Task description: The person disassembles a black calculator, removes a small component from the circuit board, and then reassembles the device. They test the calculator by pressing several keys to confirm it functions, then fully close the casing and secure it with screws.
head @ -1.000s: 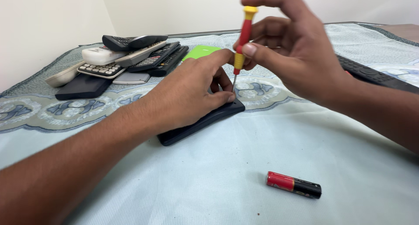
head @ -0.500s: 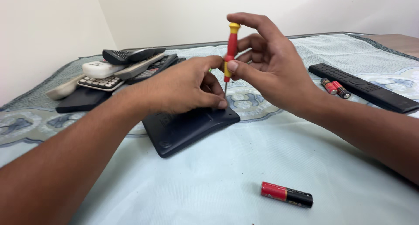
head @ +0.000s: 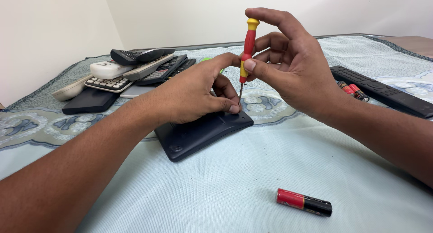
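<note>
So the dark flat device, looks like a calculator or remote flipped face down, sits just left of centre frame on the pale blue patterned cloth, with its long axis running from lower left up to the right. My left hand comes in from the lower left and is pressed flat on the device's upper right end, fingertips curled down at the edge, pinning it rather than gripping around it. Right above that spot is the red and yellow screwdriver, standing pretty much upright, tip down at the device's far right corner right beside my left fingertips; I can't quite tell if the tip is seated in a screw. My right hand comes in from the right and has the screwdriver pinched lightly: thumb and a finger on the lower handle, index arched over the yellow cap, other fingers loose. So the driver's axis is vertical and the device lies directly under it. Further out, a red and black battery lies alone at lower centre right, a couple more batteries sit beside a long black remote at the right edge, and a pile of remotes and calculators is stacked in the upper left.
</note>
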